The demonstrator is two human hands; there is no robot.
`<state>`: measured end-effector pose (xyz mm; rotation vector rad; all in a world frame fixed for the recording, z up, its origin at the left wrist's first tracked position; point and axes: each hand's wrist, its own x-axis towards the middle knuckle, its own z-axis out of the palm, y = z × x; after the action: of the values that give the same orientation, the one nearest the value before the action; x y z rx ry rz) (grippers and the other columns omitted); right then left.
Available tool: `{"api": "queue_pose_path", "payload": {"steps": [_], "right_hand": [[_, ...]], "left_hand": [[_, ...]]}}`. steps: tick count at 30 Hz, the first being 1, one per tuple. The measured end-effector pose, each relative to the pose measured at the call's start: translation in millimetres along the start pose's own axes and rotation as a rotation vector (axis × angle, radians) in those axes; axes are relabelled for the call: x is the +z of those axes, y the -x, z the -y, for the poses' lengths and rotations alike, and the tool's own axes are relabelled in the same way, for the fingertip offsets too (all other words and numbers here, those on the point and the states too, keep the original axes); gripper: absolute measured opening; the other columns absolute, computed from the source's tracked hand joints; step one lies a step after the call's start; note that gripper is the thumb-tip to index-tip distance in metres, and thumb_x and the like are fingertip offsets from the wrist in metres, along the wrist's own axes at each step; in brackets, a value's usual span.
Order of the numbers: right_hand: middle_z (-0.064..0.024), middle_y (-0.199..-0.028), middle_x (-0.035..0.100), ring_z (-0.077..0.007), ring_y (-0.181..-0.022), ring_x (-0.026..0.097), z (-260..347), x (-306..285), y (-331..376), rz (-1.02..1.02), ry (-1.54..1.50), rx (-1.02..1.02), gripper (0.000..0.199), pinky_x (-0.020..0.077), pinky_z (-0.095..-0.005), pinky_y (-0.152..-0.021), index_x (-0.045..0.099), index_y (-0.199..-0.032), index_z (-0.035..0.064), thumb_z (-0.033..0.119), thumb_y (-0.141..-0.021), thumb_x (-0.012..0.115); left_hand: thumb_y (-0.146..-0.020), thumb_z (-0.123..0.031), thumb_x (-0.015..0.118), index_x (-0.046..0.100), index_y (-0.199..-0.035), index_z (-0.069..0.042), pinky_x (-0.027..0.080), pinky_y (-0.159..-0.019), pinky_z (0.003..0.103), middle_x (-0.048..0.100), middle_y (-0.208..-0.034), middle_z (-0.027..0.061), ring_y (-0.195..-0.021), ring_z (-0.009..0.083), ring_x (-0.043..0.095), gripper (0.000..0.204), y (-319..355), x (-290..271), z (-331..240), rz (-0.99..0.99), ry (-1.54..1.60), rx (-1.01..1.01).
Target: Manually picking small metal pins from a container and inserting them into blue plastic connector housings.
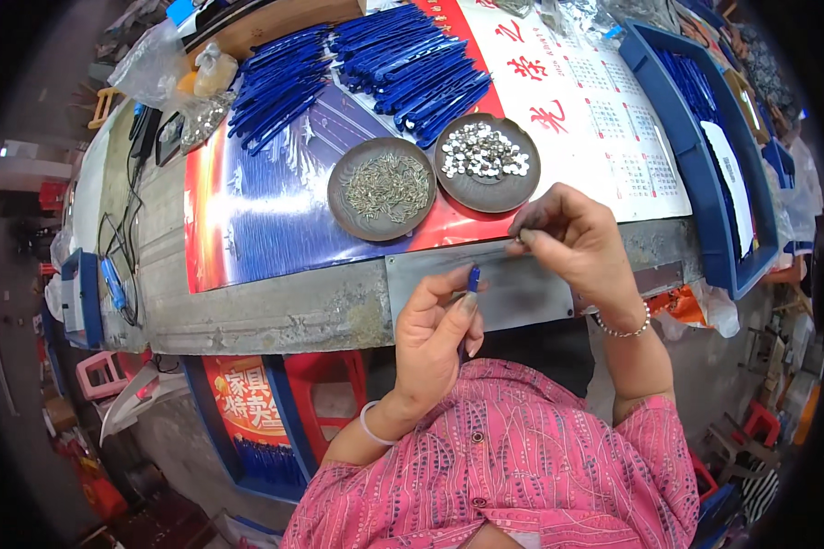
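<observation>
Between the thumb and fingers of my left hand [438, 343] is a slim blue piece [474, 278], its tip pointing up at the table's near edge; the rest of it is mostly hidden. Slightly higher and to the right, my right hand [572, 240] pinches something too small to make out. Beyond my hands stand two round brown dishes. The left dish [346, 220] holds many small thin metal pins [389, 188]; the right dish [513, 197] has small round silvery caps [485, 151]. Farther back, long slim blue pieces [403, 69] lie in heaps.
A printed calendar sheet [567, 174] covers much of the worn grey table [275, 316]. To the right stands a blue crate [705, 206] with more blue pieces. Plastic bags [151, 64] and a cable [128, 220] lie at the left. Below is another blue crate [197, 393], beside a red stool [325, 366].
</observation>
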<state>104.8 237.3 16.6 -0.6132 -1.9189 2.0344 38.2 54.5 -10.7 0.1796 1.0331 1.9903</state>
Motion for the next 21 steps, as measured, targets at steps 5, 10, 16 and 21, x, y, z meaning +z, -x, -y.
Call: {"api": "queue_pose_path", "payload": {"steps": [5,10,16,21], "right_hand": [[-0.013,-0.089,0.059,-0.0146,-0.086,0.06,-3,11,6,0.087,-0.093,-0.045,0.015,0.0549,-0.029,-0.077,0.044,-0.08,-0.0006,-0.01,-0.079,0.056],[-0.0115,-0.09,0.061,-0.0149,-0.084,0.061,-1,19,11,0.085,0.02,-0.159,0.014,0.0538,-0.0281,-0.077,0.05,-0.086,-0.0029,-0.009,-0.078,0.06],[-0.0104,-0.09,0.064,-0.0164,-0.078,0.065,9,33,22,-0.07,0.382,-0.347,0.021,0.0525,-0.0269,-0.07,0.06,-0.098,-0.0031,-0.008,-0.078,0.064],[-0.011,-0.086,0.064,-0.02,-0.078,0.065,13,36,24,-0.073,0.563,-0.433,0.021,0.051,-0.0264,-0.067,0.064,-0.093,-0.0005,-0.009,-0.074,0.065]], "left_hand": [[-0.092,-0.005,0.052,0.052,-0.116,-0.003,0.039,-0.047,0.02,0.059,-0.108,0.0102,-0.063,0.009,0.051,0.025,-3,1,5,0.021,-0.009,0.06],[-0.092,-0.004,0.05,0.051,-0.117,-0.002,0.04,-0.047,0.02,0.059,-0.111,0.0099,-0.062,0.0091,0.051,0.025,-6,-1,5,0.015,-0.027,0.056],[-0.092,-0.003,0.05,0.051,-0.117,-0.002,0.04,-0.047,0.02,0.06,-0.109,0.0088,-0.062,0.0091,0.051,0.025,-5,0,4,0.008,-0.02,0.096],[-0.092,-0.003,0.05,0.05,-0.118,-0.002,0.04,-0.047,0.02,0.059,-0.11,0.009,-0.062,0.0093,0.051,0.026,-5,-2,2,0.009,-0.025,0.109]]}}
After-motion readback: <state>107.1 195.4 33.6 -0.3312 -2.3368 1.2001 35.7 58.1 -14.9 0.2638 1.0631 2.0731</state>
